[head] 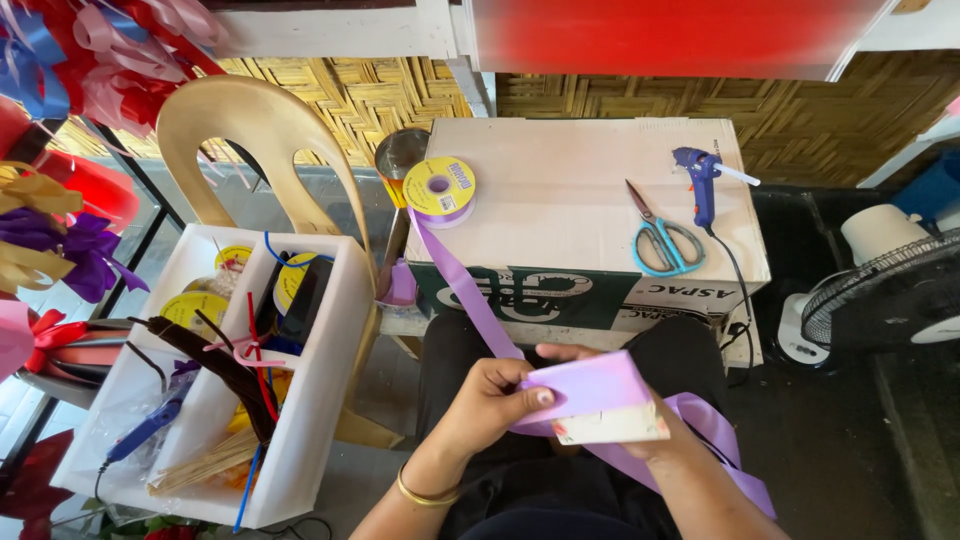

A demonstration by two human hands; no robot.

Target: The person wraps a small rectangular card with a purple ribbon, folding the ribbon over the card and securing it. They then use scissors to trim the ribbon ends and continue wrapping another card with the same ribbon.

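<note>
A lilac ribbon [470, 290] runs from a yellow spool [440, 187] on the cardboard box [560, 200] down to my lap. It is wound around a small pale card [610, 425]. My left hand [490, 400] pinches the wrapped ribbon at the card's left end. My right hand [655, 445] is mostly hidden under the card and ribbon loops and holds them from below. A loose ribbon tail [720, 450] trails off to the lower right.
Teal-handled scissors [662, 240] and a blue glue gun [703, 180] lie on the box. A beige plastic chair [260, 150] holds a white bin [320, 400] of spools, sticks and tools. A fan [890, 300] stands at right. Ribbon bows [70, 240] hang at left.
</note>
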